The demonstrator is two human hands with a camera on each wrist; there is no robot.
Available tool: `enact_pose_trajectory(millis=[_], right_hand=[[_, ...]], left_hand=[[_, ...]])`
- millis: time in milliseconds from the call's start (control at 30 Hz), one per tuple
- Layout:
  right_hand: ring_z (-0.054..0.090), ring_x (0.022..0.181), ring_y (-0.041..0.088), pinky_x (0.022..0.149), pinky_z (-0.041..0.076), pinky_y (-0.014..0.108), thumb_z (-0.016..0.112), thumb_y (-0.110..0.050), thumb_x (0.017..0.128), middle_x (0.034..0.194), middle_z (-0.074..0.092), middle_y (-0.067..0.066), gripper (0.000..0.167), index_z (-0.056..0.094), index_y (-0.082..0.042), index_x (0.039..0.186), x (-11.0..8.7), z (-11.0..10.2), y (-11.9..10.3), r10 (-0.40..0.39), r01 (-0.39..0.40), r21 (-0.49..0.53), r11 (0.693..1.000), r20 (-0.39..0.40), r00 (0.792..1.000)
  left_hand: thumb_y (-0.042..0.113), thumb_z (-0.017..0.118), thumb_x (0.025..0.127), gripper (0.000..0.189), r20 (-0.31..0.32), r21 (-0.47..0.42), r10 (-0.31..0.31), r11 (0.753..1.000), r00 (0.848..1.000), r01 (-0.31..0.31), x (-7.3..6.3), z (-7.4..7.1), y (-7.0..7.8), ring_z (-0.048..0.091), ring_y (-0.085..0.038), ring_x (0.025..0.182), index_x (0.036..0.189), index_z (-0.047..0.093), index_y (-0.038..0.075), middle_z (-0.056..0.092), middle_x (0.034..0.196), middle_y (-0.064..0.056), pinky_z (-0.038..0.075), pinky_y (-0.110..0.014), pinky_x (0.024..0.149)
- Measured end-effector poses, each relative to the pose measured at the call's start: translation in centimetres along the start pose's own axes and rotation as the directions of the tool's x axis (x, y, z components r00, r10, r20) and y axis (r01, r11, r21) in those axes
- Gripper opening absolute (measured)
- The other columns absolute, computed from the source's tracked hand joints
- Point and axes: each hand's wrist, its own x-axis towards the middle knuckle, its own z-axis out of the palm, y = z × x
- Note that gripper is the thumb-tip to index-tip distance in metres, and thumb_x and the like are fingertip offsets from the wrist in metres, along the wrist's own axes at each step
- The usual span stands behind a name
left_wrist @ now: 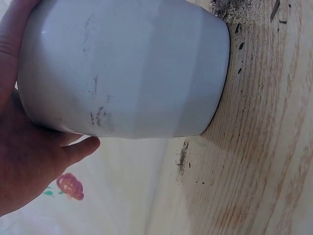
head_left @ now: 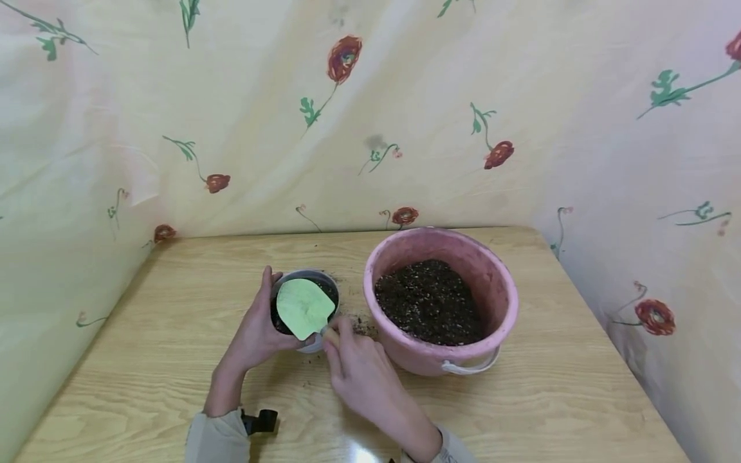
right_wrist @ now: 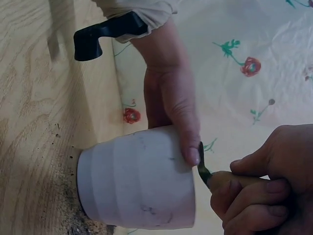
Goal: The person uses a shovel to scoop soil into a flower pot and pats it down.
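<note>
A white flowerpot [head_left: 313, 346] stands upright on the table, with dark soil [head_left: 282, 324] inside its rim. My left hand [head_left: 260, 334] holds it from the left, thumb and fingers spread around its upper part. The left wrist view shows the pot's smudged wall [left_wrist: 137, 63] close up. My right hand [head_left: 370, 373] grips the short wooden handle of a garden trowel [head_left: 303, 307]. Its pale green blade lies over the pot's opening and hides much of the soil. In the right wrist view, curled fingers [right_wrist: 254, 210] wrap the handle beside the pot's rim.
A pink bucket [head_left: 405, 357] partly filled with dark soil [head_left: 431, 302] stands right of the pot, its white handle [head_left: 471, 368] hanging at the front. Spilled soil crumbs [head_left: 361, 325] lie between them on the wooden table [head_left: 173, 308]. Flowered cloth [head_left: 260, 116] hangs behind and at both sides.
</note>
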Motion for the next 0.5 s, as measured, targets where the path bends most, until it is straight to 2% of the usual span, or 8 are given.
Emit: enact_pose_trajectory(millis=[167, 300, 500], right_hand=[[0.041, 0.048, 0.007, 0.040, 0.036, 0.020, 0.055, -0.014, 0.097, 0.058, 0.038, -0.007, 0.012, 0.045, -0.009, 0.096, 0.8, 0.5, 0.3, 0.021, -0.020, -0.016, 1.000, 0.037, 0.999], [0.042, 0.048, 0.008, 0.041, 0.037, 0.020, 0.055, -0.013, 0.097, 0.057, 0.040, -0.006, 0.012, 0.044, -0.008, 0.095, 1.4, 0.6, 0.4, 0.037, -0.037, -0.008, 0.999, 0.073, 0.997], [0.049, 0.049, 0.015, 0.044, 0.042, 0.029, 0.056, -0.014, 0.096, 0.057, 0.045, -0.004, 0.012, 0.046, -0.009, 0.093, 2.0, 0.3, 0.5, 0.036, -0.031, -0.061, 0.998, 0.092, 0.995]], left_hand=[[0.028, 0.096, 0.054, 0.147, 0.020, -0.005, -0.041, 0.999, 0.999, 0.041, -0.2, -0.2, 0.1, 0.032, -0.037, 0.137, 0.154, -0.012, 0.026, 0.026, 0.153, -0.021, 0.027, -0.060, 0.108], [0.028, 0.096, 0.053, 0.147, 0.022, -0.014, -0.052, 0.999, 0.998, 0.053, -0.1, -0.3, 0.0, 0.031, -0.035, 0.138, 0.154, -0.010, 0.030, 0.025, 0.154, -0.019, 0.027, -0.057, 0.109], [0.034, 0.097, 0.049, 0.147, 0.004, -0.017, -0.075, 0.997, 0.997, 0.075, -0.2, -0.3, -0.5, 0.030, -0.037, 0.138, 0.155, -0.005, 0.026, 0.026, 0.154, -0.019, 0.026, -0.057, 0.110]])
